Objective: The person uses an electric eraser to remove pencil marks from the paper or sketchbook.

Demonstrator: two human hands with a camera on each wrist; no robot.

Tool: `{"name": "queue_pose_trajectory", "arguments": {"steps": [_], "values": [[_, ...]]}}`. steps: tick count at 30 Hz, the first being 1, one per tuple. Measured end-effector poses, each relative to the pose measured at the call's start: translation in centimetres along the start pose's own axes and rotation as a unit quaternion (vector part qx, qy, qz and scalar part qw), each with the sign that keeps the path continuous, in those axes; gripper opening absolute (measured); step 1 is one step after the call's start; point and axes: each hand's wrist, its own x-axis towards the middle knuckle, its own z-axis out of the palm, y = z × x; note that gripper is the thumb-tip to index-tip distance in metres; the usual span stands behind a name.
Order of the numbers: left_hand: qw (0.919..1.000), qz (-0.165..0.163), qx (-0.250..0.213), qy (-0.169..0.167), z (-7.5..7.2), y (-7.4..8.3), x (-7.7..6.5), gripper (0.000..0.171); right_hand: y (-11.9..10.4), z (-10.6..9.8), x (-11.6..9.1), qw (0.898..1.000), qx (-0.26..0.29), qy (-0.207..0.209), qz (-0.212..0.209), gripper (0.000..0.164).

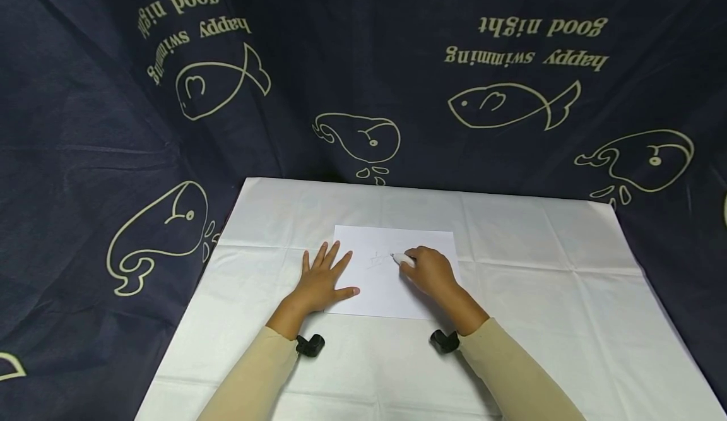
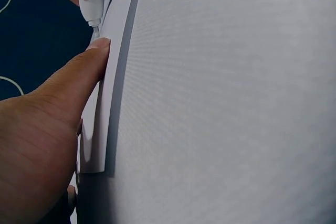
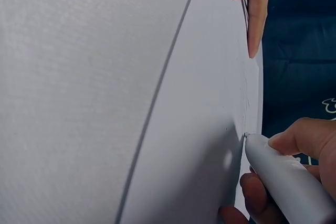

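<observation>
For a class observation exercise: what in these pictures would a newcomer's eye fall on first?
Probably the dark cloth behind the table, with pale fish outlines and inverted lettering. Then the white paper on the table: the right hand holds a white pen beside faint marks near its middle, while the left hand spreads over its left edge.

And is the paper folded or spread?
Spread: the head view shows the paper as a broad rectangle with no visible fold.
</observation>
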Motion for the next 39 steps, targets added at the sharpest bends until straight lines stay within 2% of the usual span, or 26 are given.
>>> {"name": "queue_pose_trajectory", "arguments": {"steps": [39], "values": [[1.0000, -0.004, 0.007, -0.002, -0.27, 0.15, -0.12, 0.088, -0.62, -0.03, 0.08, 1.000, -0.005, -0.018, -0.019, 0.032]]}}
